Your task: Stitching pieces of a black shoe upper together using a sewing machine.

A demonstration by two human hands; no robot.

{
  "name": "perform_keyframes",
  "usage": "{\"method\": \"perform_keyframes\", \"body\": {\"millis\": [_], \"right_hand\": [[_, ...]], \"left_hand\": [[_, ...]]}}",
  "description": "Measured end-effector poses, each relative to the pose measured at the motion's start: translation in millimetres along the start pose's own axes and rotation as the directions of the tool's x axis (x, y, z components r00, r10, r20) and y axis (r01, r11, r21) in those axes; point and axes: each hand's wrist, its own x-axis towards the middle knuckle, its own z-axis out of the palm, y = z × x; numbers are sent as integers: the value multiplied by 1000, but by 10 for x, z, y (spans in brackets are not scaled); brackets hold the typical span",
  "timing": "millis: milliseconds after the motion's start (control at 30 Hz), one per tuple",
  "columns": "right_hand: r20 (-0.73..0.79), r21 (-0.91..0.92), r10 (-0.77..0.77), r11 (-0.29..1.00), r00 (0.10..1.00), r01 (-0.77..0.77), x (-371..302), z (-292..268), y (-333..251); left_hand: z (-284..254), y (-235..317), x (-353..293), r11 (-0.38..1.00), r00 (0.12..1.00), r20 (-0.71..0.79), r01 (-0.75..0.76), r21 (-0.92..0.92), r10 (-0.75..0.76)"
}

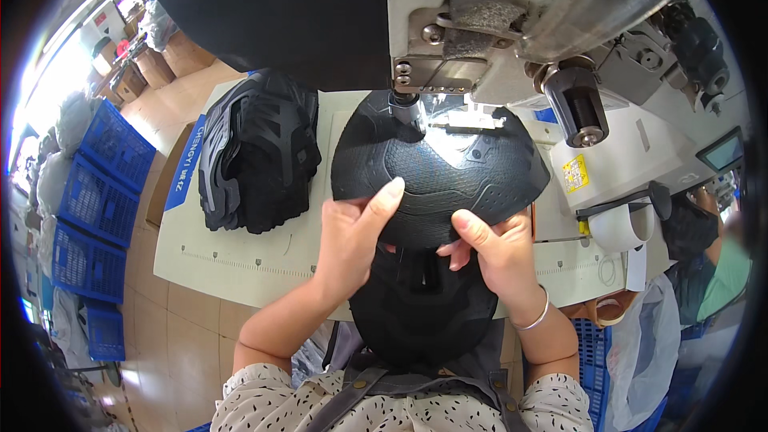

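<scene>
The left hand and right hand, both closed in a pinch, grip the black panel mid-frame (thumbs on top!), where uneven tugging could skew it beneath the machine head.

Before you, at the middle of the cream, flat worktop, the black, curved, textured piece lies partly under the pale metal sewing machine, which overhangs from the far edge. Your left hand sits at the piece's near left side, your right hand at its near right. Toward you, between your forearms, a black fabric section overlaps the worktop's near edge. Left of the piece, toward the far left corner, stands the black layered stack. Beyond the left edge are blue plastic crates; by the right edge, a white, rounded, hollow object.
</scene>
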Motion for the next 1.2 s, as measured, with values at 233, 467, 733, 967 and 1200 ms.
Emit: {"method": "perform_keyframes", "body": {"millis": [233, 467, 733, 967, 1200], "right_hand": [[114, 39, 73, 996, 991, -77, -64, 108, 87], [324, -499, -105, 826, 940, 264, -378, -68, -204], [-33, -644, -322, 730, 946, 227, 306, -656, -300], [11, -401, -314, 869, 949, 292, 386, -627, -363], [35, -377, -285, 884, 958, 277, 427, -639, -421]], "left_hand": [[181, -104, -162, 987, 972, 235, 45, -151, -9], [55, -172, -41, 979, 980, 186, -103, 174, 70], [165, 10, 4, 989, 988, 53, 147, 14, -147], [120, 94, 68, 983, 984, 14, 176, 45, -177], [199, 143, 77, 992, 997, -25, 76, 103, -74]]}}
